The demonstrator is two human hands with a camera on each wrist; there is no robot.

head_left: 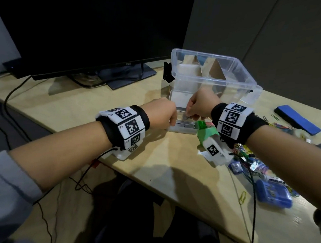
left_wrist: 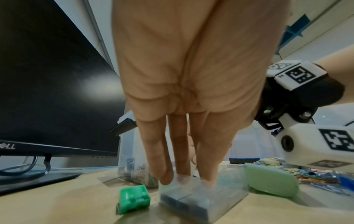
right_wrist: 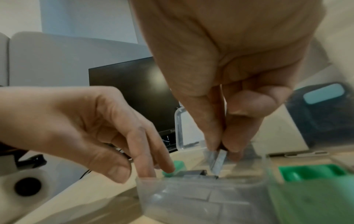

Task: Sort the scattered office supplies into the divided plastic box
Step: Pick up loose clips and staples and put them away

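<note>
The clear divided box (head_left: 249, 84) with cardboard partitions stands on the desk behind both hands. In front of it lies a small clear case (head_left: 183, 127) (left_wrist: 201, 198) (right_wrist: 199, 197) holding grey staple strips. My left hand (head_left: 170, 120) (left_wrist: 184, 180) (right_wrist: 134, 172) steadies this case, its straight fingertips pressed on the case's left rim. Just above the case my right hand (head_left: 190, 116) (right_wrist: 223, 149) pinches one staple strip (right_wrist: 218, 160) between thumb and fingers. The strip's lower end touches the strips in the case.
A dark monitor (head_left: 86, 35) stands back left, cables trailing beside it. A green box (head_left: 205, 131) lies right of the case, a small green block (left_wrist: 134, 198) to its left. Paper clips (head_left: 246, 158), a blue case (head_left: 273, 193) and a blue eraser (head_left: 297, 119) lie right.
</note>
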